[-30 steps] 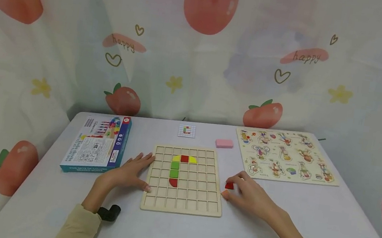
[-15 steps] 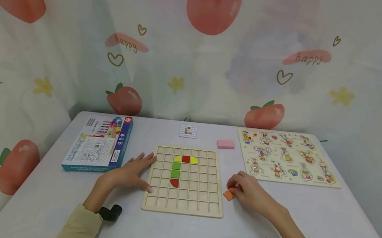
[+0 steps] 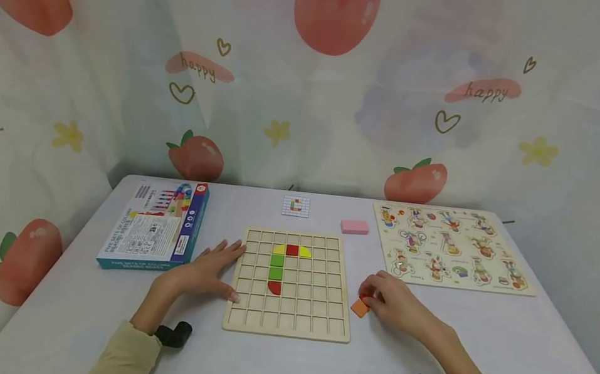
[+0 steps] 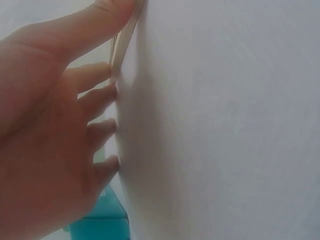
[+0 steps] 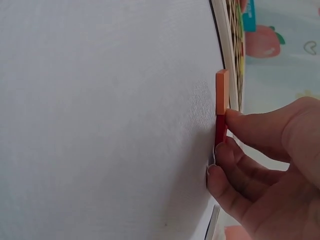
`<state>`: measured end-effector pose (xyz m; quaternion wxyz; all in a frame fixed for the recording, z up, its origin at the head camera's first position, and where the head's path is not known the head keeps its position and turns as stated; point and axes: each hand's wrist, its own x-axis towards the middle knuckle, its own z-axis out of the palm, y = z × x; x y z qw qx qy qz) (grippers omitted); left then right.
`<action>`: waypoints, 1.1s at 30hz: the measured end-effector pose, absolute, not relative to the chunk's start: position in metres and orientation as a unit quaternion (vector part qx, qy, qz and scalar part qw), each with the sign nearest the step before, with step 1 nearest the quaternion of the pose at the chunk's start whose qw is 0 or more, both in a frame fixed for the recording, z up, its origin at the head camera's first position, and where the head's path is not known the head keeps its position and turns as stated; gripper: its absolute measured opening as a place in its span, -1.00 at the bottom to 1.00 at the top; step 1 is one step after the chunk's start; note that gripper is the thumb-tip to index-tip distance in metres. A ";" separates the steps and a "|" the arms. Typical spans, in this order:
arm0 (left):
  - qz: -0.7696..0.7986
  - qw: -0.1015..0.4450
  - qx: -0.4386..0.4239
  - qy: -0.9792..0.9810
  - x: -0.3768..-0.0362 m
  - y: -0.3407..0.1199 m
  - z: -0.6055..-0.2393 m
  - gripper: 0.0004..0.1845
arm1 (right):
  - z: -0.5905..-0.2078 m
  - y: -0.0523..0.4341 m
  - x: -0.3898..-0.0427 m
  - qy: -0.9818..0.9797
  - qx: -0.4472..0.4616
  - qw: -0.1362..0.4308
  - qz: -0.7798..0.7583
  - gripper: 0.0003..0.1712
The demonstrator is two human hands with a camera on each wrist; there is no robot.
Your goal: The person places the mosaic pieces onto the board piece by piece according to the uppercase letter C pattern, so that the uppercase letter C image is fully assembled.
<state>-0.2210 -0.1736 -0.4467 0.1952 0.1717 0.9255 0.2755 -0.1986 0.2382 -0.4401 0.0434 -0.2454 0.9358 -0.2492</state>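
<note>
A square wooden grid board (image 3: pixel 310 324) lies mid-table. Yellow, red and green tiles fill several of its cells, among them a green tile (image 3: pixel 275 273). At the board's left edge rests my left hand (image 3: pixel 203 272), its fingers spread and the thumb on the rim. Just off the right edge, my right hand (image 3: pixel 395 301) has thumb and fingertips on a red tile (image 5: pixel 220 129), pinching it low at the tabletop. Fingers cover most of that tile in the head view. Touching it is an orange tile (image 3: pixel 360 308), flat on the table.
A small pattern card (image 3: pixel 295 206) and a pink block (image 3: pixel 354 226) lie behind the board. To the left is a blue-and-white box (image 3: pixel 152 227). An animal picture board (image 3: pixel 427 254) lies at the back right. A printed cloth (image 3: pixel 320 120) hangs behind the table.
My right thumb has moved off the orange tile, which now shows, and over to the red tile, which is now mostly covered. The left hand stays at the board's edge.
</note>
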 end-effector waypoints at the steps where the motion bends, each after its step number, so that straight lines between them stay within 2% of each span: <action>1: 0.276 0.196 0.172 0.925 -0.221 -0.173 -0.447 0.16 | -0.440 0.238 -0.198 0.937 -0.240 0.047 -0.248 -0.90; 9: 0.279 0.197 0.171 0.924 -0.222 -0.174 -0.446 0.15 | -0.440 0.239 -0.197 0.936 -0.219 0.070 -0.266 -0.94; 14: 0.281 0.203 0.167 0.923 -0.222 -0.173 -0.447 0.16 | -0.438 0.243 -0.195 0.929 -0.217 0.088 -0.287 -0.86; 20: 0.280 0.205 0.159 0.924 -0.220 -0.172 -0.448 0.16 | -0.435 0.245 -0.194 0.921 -0.221 0.118 -0.298 -0.87; 23: 0.283 0.206 0.165 0.922 -0.220 -0.172 -0.450 0.16 | -0.433 0.248 -0.192 0.920 -0.223 0.130 -0.295 -0.80; 28: 0.276 0.208 0.169 0.923 -0.220 -0.172 -0.453 0.17 | -0.427 0.256 -0.186 0.922 -0.219 0.159 -0.279 -0.54; 33: 0.273 0.201 0.167 0.926 -0.222 -0.173 -0.450 0.15 | -0.426 0.261 -0.182 0.920 -0.229 0.159 -0.277 -0.61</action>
